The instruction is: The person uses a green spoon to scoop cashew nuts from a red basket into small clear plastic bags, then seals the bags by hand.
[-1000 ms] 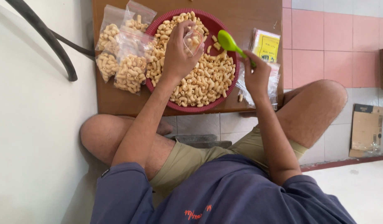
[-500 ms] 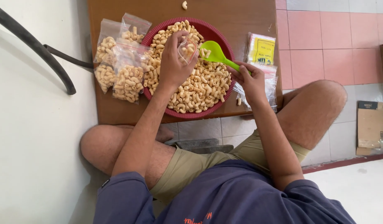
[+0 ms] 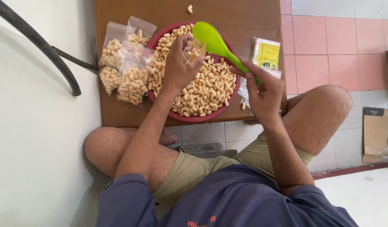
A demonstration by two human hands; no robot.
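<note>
At frame centre the left hand [image 3: 177, 67] grips a small clear plastic bag [image 3: 193, 54], barely filled; the right hand [image 3: 263, 90] holds the bright green plastic spoon [image 3: 217, 44] at its mouth; four filled clear bags [image 3: 124, 63] lie upper left; the round red woven tray [image 3: 210, 114] remains heaped with curled pale snacks [image 3: 206, 88].
</note>
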